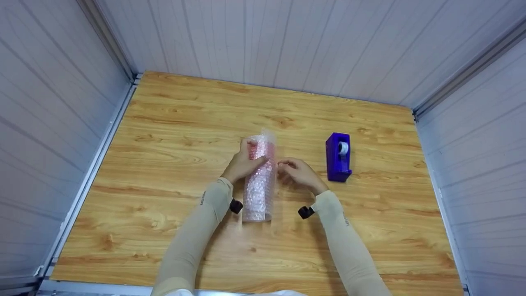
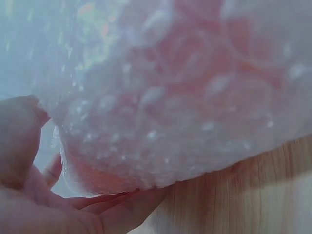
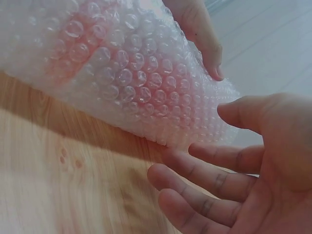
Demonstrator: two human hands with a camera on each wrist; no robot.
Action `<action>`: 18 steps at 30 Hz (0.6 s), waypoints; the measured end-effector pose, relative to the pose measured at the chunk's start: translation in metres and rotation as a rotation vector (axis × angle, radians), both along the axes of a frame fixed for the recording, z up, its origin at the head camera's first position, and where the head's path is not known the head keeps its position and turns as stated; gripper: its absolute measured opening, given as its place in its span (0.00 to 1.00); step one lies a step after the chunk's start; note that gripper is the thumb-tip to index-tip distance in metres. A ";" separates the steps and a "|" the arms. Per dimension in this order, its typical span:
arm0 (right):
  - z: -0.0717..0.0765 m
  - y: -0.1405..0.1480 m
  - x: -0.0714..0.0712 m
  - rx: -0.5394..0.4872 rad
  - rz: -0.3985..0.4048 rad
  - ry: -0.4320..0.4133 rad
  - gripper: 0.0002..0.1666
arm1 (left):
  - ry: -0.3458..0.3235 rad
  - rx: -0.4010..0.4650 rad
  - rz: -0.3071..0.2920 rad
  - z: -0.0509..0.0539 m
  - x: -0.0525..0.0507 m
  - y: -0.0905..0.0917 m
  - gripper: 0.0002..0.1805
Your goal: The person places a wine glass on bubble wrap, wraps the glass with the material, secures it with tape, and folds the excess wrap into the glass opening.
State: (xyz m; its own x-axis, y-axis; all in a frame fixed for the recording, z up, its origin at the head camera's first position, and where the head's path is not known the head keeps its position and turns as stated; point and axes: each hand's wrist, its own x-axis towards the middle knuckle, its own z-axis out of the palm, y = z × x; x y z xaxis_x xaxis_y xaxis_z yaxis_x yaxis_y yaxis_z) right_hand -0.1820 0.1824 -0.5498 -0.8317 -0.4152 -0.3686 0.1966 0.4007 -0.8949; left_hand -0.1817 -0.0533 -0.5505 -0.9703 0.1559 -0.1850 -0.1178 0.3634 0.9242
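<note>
A roll of bubble wrap (image 1: 258, 193) lies lengthwise on the wooden table, with something pinkish-red showing through its upper part. My left hand (image 1: 243, 162) grips the roll from its left side, thumb across the top and fingers around the far left edge. In the left wrist view, the fingers (image 2: 122, 209) reach beneath the wrap. My right hand (image 1: 302, 172) is beside the roll's right edge. The right wrist view shows its fingers (image 3: 209, 180) spread and loosely bent next to the wrap (image 3: 141, 73), with nothing held between them. Contact there is hard to tell.
A blue tape dispenser (image 1: 339, 158) with a white tape roll (image 1: 343, 148) stands to the right of my right hand. Pale panel walls (image 1: 263, 41) enclose the wooden table (image 1: 185, 123) at the back and on both sides.
</note>
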 end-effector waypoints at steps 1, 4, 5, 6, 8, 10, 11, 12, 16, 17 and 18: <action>0.000 0.000 0.000 -0.001 0.004 0.001 0.23 | -0.003 0.014 0.010 0.000 0.000 0.000 0.35; -0.001 -0.002 -0.001 -0.023 0.016 0.020 0.24 | -0.034 0.067 0.037 0.000 0.001 -0.002 0.39; -0.001 -0.003 -0.001 -0.040 0.017 0.028 0.23 | -0.044 0.083 0.044 0.000 0.001 -0.002 0.40; -0.001 -0.003 -0.001 -0.062 0.017 0.039 0.23 | -0.056 0.107 0.048 0.000 0.002 -0.002 0.41; 0.001 -0.003 -0.001 -0.106 0.006 0.070 0.21 | -0.075 0.151 0.058 0.001 0.002 -0.001 0.44; 0.003 -0.003 -0.001 -0.152 -0.019 0.099 0.20 | -0.062 0.169 0.058 0.004 0.002 -0.001 0.48; 0.005 -0.003 -0.001 -0.171 -0.030 0.116 0.20 | -0.057 0.184 0.061 0.006 0.002 -0.001 0.49; 0.007 -0.003 -0.001 -0.190 -0.045 0.134 0.20 | -0.054 0.195 0.064 0.008 0.002 -0.001 0.51; 0.018 -0.003 0.000 -0.227 -0.116 0.180 0.20 | -0.038 0.182 0.079 0.018 0.002 0.001 0.54; 0.022 -0.003 0.000 -0.231 -0.130 0.188 0.21 | -0.039 0.183 0.082 0.020 0.002 0.002 0.55; 0.025 -0.003 0.001 -0.233 -0.147 0.202 0.21 | -0.028 0.183 0.083 0.022 0.002 0.002 0.55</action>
State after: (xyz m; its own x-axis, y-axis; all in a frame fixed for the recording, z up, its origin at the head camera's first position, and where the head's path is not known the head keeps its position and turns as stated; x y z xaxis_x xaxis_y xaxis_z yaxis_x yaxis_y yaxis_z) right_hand -0.1812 0.1797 -0.5249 -0.9353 -0.3394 -0.0997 0.0466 0.1614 -0.9858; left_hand -0.1798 -0.0511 -0.5283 -0.9760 0.1095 -0.1884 -0.1672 0.1781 0.9697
